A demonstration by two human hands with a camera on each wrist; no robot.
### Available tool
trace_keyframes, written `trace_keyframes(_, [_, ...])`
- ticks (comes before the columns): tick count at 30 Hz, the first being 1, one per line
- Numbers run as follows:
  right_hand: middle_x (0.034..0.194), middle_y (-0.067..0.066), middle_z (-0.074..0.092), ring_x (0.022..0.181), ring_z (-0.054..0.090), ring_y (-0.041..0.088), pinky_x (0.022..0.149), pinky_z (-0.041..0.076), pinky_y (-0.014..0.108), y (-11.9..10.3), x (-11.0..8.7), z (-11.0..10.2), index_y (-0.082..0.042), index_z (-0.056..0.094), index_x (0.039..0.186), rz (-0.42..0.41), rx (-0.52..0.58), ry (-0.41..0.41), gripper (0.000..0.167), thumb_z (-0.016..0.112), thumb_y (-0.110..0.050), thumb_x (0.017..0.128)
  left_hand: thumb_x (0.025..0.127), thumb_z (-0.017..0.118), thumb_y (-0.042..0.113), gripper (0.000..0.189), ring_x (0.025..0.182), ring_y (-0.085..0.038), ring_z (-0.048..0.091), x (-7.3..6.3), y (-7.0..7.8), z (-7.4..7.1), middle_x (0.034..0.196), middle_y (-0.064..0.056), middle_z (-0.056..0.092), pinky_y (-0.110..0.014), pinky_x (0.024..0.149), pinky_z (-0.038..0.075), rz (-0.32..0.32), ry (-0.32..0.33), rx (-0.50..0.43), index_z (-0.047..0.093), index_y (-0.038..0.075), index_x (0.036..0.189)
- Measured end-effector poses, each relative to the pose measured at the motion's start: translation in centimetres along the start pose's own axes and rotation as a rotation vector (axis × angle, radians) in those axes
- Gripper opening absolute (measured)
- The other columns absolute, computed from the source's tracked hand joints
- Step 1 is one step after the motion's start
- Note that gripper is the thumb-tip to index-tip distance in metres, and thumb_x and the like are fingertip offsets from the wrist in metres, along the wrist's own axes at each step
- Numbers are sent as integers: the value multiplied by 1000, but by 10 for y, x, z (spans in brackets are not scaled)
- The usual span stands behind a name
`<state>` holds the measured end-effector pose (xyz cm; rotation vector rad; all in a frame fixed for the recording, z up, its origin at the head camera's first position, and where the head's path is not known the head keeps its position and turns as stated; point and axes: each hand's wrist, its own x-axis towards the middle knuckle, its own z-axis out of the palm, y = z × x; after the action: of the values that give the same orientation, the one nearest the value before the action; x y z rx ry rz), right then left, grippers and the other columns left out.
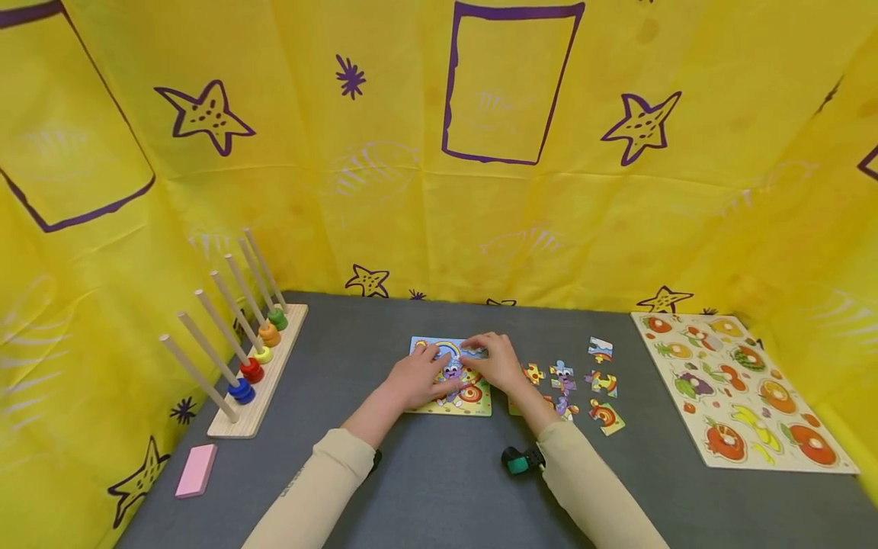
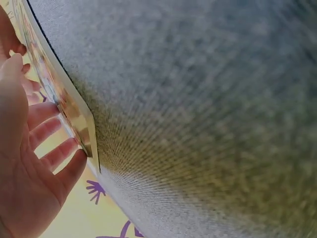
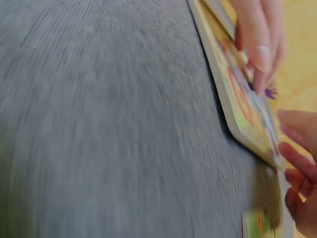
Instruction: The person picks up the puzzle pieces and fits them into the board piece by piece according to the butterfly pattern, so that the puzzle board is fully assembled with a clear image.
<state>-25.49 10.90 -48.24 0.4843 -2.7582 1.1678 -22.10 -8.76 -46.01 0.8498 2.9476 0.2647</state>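
Note:
A picture puzzle board (image 1: 459,408) with a rainbow and a purple cartoon figure lies flat in the middle of the table. My left hand (image 1: 418,377) rests on its left part; in the left wrist view the fingers (image 2: 62,152) reach nearly straight onto the board. At the board's upper right corner is my right hand (image 1: 495,361), fingers bent downward, partly hiding that corner. In the right wrist view its thumb and index finger stand apart, fingertips right at the board's edge. Several loose puzzle pieces (image 1: 604,418) lie right of the board, some behind the right forearm.
On the left stands a wooden peg stacker (image 1: 232,427) with coloured rings, a pink block (image 1: 196,471) in front of it. A fruit puzzle board (image 1: 693,415) lies at the right. Yellow patterned cloth (image 1: 411,198) hangs behind the grey table (image 1: 446,488).

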Motion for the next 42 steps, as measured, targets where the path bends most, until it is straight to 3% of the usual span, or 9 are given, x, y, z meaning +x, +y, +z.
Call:
trace_keyframes(8, [95,5,70,79,57,20,70,42,34,30,-11,-44,-13,76,102,120,72,203,15,68,-21,92,96,49,59,63,128,-29,44,3,-1,0,143,-6,49,-45,95,46,18,6,24,56,11,136])
trace_keyframes(14, [91,10,68,73,57,19,63,42,32,61,-26,-84,-9,74,106,246,54,279,21,65,-24,95,96,50,56,63,133,-32,41,3,-4,2,144,-9,48,-47,101,42,38,10,-18,55,9,138])
trace_keyframes(17, [99,17,67,80,56,27,71,41,37,78,-34,-100,-5,72,109,269,-14,323,23,64,-20,94,96,52,54,65,136,-33,39,1,-5,3,146,-10,47,-48,105,37,38,3,-35,52,8,141])
trace_keyframes(20, [109,25,64,98,54,39,88,36,47,93,-40,-115,2,70,112,274,-86,359,27,67,-15,91,96,52,54,66,137,-31,39,0,-5,2,147,-10,46,-47,108,35,31,-5,-39,50,7,142])
trace_keyframes(25, [124,35,54,121,41,49,103,21,59,114,-51,-135,11,60,122,320,-195,305,43,68,-16,90,96,53,53,66,137,-31,39,0,-5,3,148,-10,45,-47,108,34,24,-3,-55,50,6,142])
trace_keyframes(30, [129,41,45,124,34,54,102,17,64,126,-58,-146,16,50,128,364,-256,183,53,65,-19,92,95,54,52,67,136,-33,39,-1,-4,4,147,-12,46,-46,109,33,38,9,-58,50,4,142])
trace_keyframes(33, [126,41,46,122,36,54,100,19,64,129,-58,-148,16,52,126,364,-234,174,53,66,-20,90,95,54,52,67,137,-33,37,-1,-5,4,147,-13,45,-45,111,30,37,9,-64,49,4,142])
trace_keyframes(37, [118,36,54,111,48,49,95,30,57,126,-57,-147,11,53,123,417,-147,243,49,70,-19,88,95,55,51,67,138,-30,37,0,-5,4,148,-13,44,-44,111,30,41,8,-74,49,4,143])
trace_keyframes(42, [107,23,68,97,62,35,82,40,40,117,-53,-138,1,60,117,471,-63,434,34,67,-22,93,95,56,51,68,138,-29,37,0,-5,5,148,-13,42,-44,109,34,42,-4,-118,47,3,143])
